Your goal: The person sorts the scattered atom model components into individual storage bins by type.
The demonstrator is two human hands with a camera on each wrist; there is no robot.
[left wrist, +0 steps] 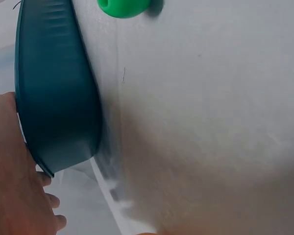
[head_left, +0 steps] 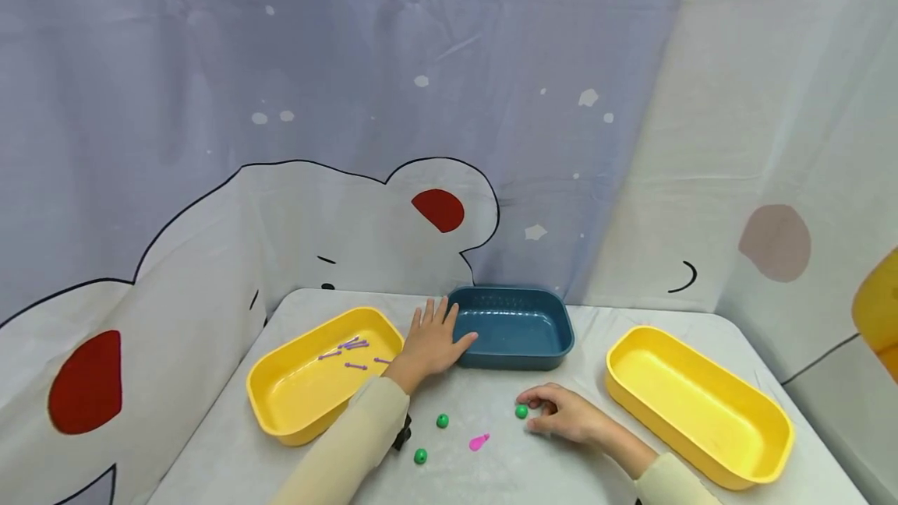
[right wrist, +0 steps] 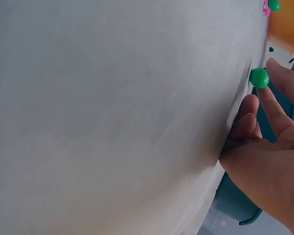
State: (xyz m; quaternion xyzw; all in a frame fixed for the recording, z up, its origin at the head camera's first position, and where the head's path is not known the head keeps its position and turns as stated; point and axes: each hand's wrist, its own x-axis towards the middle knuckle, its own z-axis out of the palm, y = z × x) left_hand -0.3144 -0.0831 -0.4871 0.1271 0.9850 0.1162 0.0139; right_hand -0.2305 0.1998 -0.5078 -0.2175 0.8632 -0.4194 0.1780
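My left hand [head_left: 429, 347] lies with its fingers spread along the left rim of a dark teal bin [head_left: 515, 326]. In the left wrist view that hand [left wrist: 14, 176] is right at the bin's rim. My right hand [head_left: 564, 415] is low over the table, its fingertips at a green bead [head_left: 521, 411]. The right wrist view shows the bead [right wrist: 258, 78] close by the fingertips, with the thumb a little apart from it. Two more green beads, one farther back [head_left: 443, 421] and one nearer [head_left: 420, 456], lie left of a pink teardrop-shaped piece [head_left: 479, 443].
A yellow bin [head_left: 281, 419] at the left holds several small purple sticks [head_left: 354, 344]. Another yellow bin [head_left: 701, 411] stands at the right, near my right forearm. A printed curtain [head_left: 547, 178] hangs behind the white-covered table [head_left: 561, 474].
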